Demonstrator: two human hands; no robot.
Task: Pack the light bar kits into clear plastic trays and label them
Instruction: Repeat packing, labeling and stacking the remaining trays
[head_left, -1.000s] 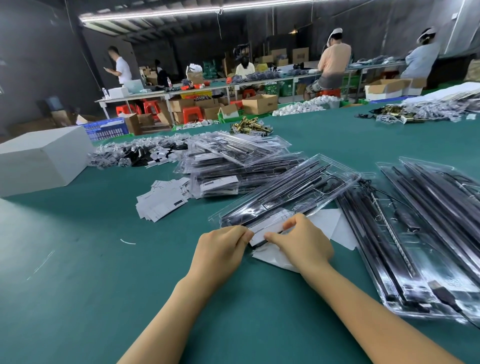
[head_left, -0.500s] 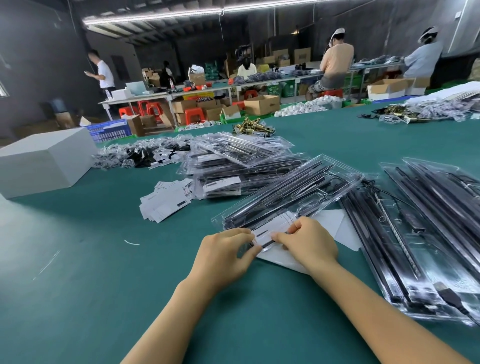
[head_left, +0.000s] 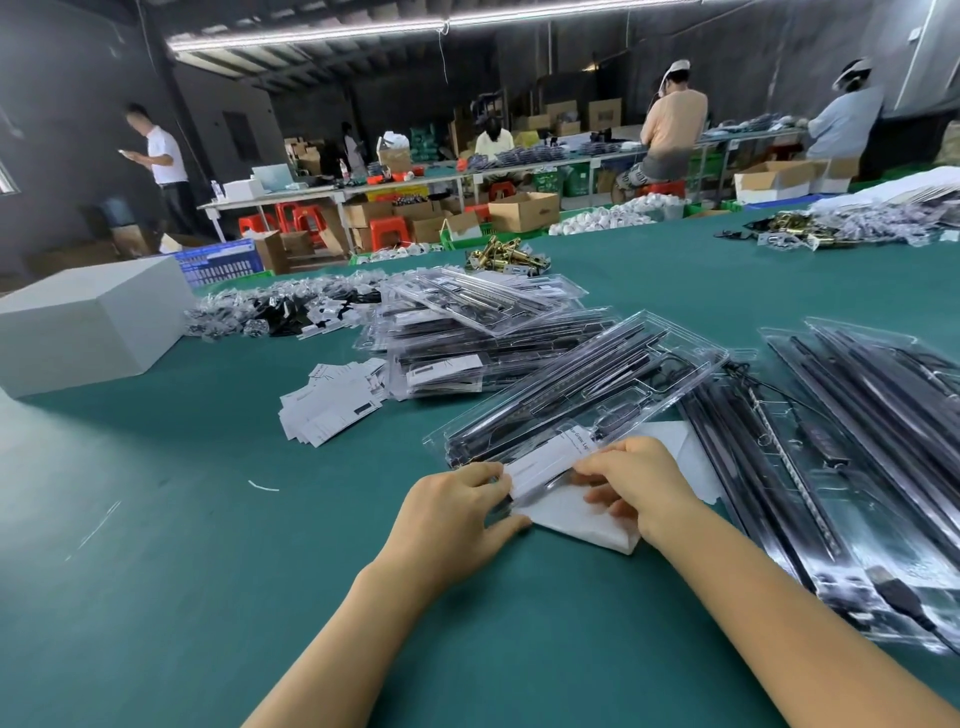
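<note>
From the head camera, both hands meet at the near end of a clear plastic tray (head_left: 582, 387) that lies slantwise on the green table (head_left: 208, 571). The left hand (head_left: 447, 519) curls its fingers over the tray's near corner and pinches the left end of a white label (head_left: 550, 460). The right hand (head_left: 634, 483) pinches the label's right end, with its fingertips tucked under the tray edge. Dark light bars (head_left: 566, 384) lie inside the tray, running away from the hands toward the upper right. Just under the hands a white sheet (head_left: 576, 522) lies flat, partly beneath the tray.

Right of the grip, more filled trays (head_left: 852, 467) lie side by side. Beyond the hands and a little to the left, a stack of packed trays (head_left: 467, 338) lies, with a loose pile of label cards (head_left: 332, 402) beside it. Far left of the grip there is a white box (head_left: 88, 322).
</note>
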